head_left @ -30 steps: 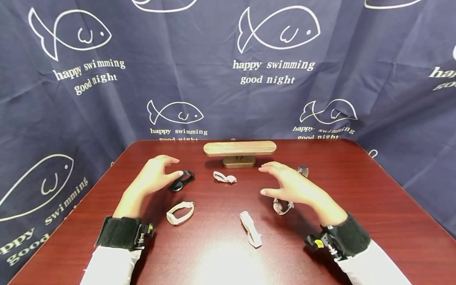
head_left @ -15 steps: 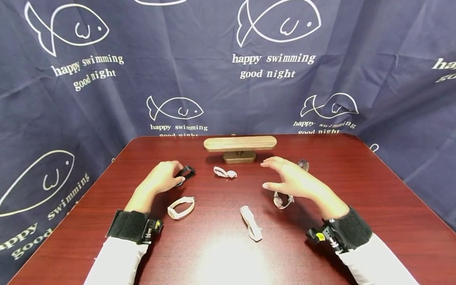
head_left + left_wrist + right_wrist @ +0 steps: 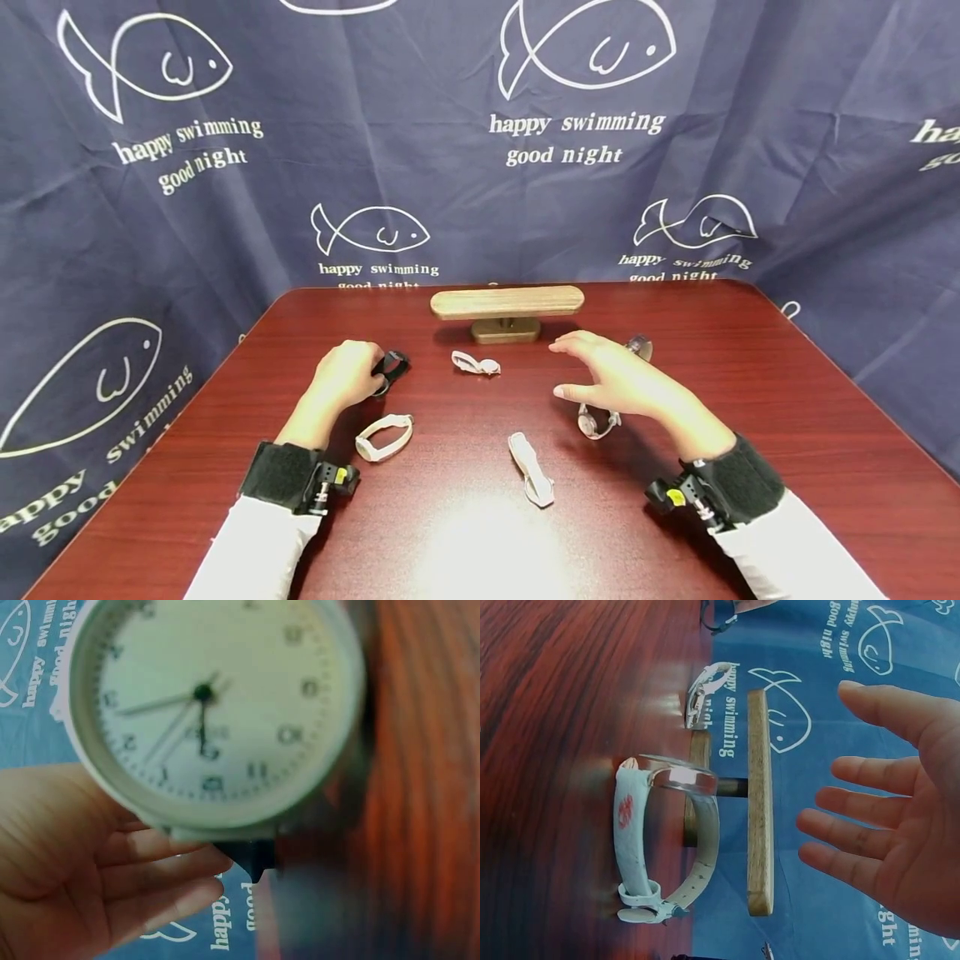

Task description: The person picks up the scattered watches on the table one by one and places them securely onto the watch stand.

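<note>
The left hand (image 3: 347, 375) curls round the black watch (image 3: 392, 365) at the left of the surface (image 3: 750, 400), so the step in hand looks like the pick-up. Further right stands the wooden stand (image 3: 507, 303); the right hand (image 3: 618, 385) hovers spread over a pale watch (image 3: 596, 422). Next likely calls for lifting it clear toward the stand.

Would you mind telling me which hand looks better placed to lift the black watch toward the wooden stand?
Left, most likely. The left hand already has its fingers curled around the black watch, near the wooden stand. The right hand hovers open over another watch, across the table.
</note>
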{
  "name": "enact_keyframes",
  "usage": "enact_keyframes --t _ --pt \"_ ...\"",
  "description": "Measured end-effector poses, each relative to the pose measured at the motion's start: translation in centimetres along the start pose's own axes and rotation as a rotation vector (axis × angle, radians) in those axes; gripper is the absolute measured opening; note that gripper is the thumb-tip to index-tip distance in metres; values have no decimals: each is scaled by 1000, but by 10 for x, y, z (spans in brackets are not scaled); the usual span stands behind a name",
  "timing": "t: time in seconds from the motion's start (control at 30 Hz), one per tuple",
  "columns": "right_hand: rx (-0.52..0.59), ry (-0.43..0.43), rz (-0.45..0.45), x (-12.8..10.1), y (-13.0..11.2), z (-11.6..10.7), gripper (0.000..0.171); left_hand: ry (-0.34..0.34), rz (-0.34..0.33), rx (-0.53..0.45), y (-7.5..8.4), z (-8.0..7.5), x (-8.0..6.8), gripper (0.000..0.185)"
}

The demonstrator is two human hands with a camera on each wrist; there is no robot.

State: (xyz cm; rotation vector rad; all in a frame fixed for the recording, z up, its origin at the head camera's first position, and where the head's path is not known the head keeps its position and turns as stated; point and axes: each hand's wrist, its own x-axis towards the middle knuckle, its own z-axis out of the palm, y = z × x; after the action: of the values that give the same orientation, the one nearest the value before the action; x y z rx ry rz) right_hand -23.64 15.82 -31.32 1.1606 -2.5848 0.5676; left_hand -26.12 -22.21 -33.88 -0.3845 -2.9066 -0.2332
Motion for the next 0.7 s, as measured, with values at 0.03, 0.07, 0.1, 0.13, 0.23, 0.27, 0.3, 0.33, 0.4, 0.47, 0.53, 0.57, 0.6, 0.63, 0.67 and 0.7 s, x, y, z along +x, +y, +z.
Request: enact_keyframes --t 0.03,0.07,0.1,0.13,0.23,0.27,0.3,0.33,0.4,0.47,0.53,0.57,0.6,0.63,0.67,0.7 --pt "2 1 2 0 0 0 52 13 7 -6 0 0 0 10" --pt "4 0 8 0 0 0 53 31 13 -13 -1 0 0 12" --pt "7 0 10 0 0 0 54 49 20 -21 -1 0 0 13" --pt "10 0 12 0 -1 0 54 69 28 -30 -1 0 0 14" --pt "19 2 20 1 -1 0 57 134 37 -77 1 -1 0 17" --pt "20 2 22 1 -1 0 57 157 38 -93 1 -2 1 18" --pt "21 4 21 0 -1 0 57 173 41 -109 2 -3 1 18" --pt "20 6 23 0 -1 0 57 190 43 -130 4 -4 1 18" --pt "19 8 24 0 -1 0 57 217 46 -168 6 -5 2 16" --pt "16 6 33 -1 0 0 57 234 43 -202 8 -7 3 15" --pt "17 2 42 -1 0 0 57 252 33 -240 10 -8 3 15" --pt "16 0 48 -1 0 0 57 260 26 -255 11 -9 3 15" --pt "13 -3 54 -1 0 0 57 269 17 -272 12 -10 3 15" --pt "13 -5 60 -1 -1 0 56 281 12 -282 14 -11 3 17" --pt "14 -5 61 -1 -1 0 56 292 7 -290 15 -12 2 17" --pt "13 -4 60 -1 -1 -1 56 301 3 -300 17 -14 2 18"
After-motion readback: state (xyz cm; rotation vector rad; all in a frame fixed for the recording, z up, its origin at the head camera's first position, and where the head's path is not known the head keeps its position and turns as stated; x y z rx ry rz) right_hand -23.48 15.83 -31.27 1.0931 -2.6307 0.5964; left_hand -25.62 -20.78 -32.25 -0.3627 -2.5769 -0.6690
